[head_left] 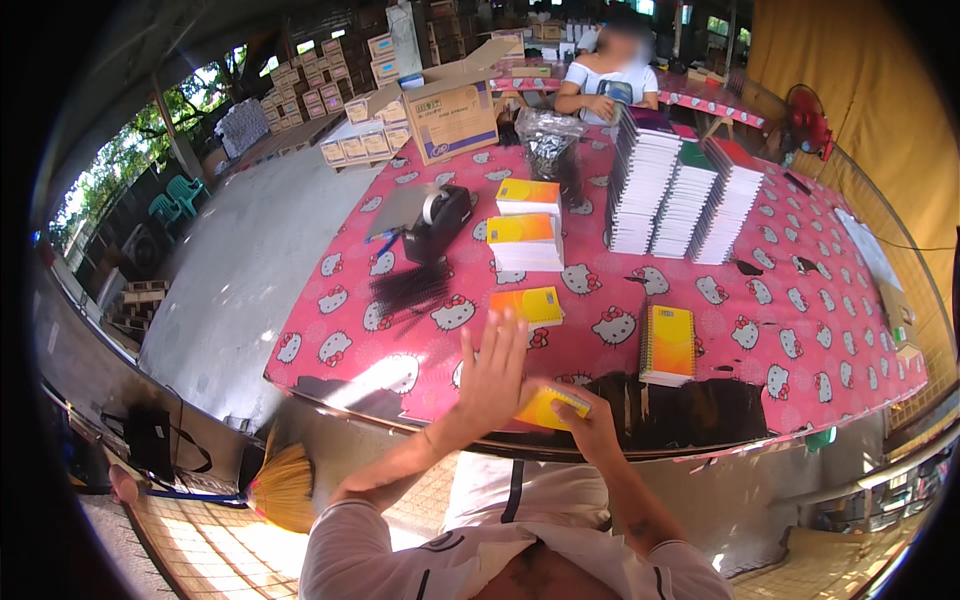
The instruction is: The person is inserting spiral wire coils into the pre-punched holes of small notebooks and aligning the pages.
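Note:
My right hand grips a small yellow notebook at the table's front edge, its thumb on the cover. Beside it my left hand is raised with the fingers stretched out, holding nothing. Just beyond the left fingertips lies a small stack of yellow-orange notebooks. Farther back stand two taller stacks of the same kind, the nearer orange-yellow stack and the farther yellow stack. To the right sits a pile of spiral-bound yellow notebooks. Loose black binding spirals lie at the left.
A black tape dispenser stands at the left of the pink table. Tall stacks of spiral notebooks rise at the back right. Behind are a clear bag of black coils, an open carton and a seated person.

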`<state>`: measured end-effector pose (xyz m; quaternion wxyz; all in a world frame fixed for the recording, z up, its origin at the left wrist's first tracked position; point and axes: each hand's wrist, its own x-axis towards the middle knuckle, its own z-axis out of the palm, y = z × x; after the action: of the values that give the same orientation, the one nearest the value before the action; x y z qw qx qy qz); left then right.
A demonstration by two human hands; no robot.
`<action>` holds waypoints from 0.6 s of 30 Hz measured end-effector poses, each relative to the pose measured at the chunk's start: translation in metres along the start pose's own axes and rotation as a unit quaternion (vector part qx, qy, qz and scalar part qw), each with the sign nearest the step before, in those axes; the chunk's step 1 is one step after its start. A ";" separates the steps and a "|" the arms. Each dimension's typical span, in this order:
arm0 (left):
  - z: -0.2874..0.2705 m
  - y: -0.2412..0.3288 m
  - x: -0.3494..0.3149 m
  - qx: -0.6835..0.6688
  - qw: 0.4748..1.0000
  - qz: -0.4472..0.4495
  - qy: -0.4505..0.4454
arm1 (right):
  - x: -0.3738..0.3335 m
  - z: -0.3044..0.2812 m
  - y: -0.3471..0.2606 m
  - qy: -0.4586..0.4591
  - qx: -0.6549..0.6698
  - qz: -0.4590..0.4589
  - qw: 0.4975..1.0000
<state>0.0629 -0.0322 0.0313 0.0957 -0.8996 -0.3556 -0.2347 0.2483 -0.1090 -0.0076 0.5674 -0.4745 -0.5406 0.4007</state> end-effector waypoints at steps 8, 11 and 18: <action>-0.004 0.002 0.004 0.049 0.998 -0.014 0.020 | 0.003 0.001 -0.018 0.007 0.046 0.054 0.997; 0.008 0.011 -0.018 -0.020 1.000 0.005 -0.006 | 0.003 -0.008 -0.024 0.014 0.061 0.107 0.992; 0.006 0.009 -0.003 -0.024 1.000 -0.018 0.001 | 0.005 0.001 -0.019 -0.027 0.036 0.052 0.998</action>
<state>0.0688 -0.0385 0.0243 0.0704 -0.8947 -0.3663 -0.2457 0.2468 -0.1079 0.0118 0.5476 -0.4702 -0.5154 0.4619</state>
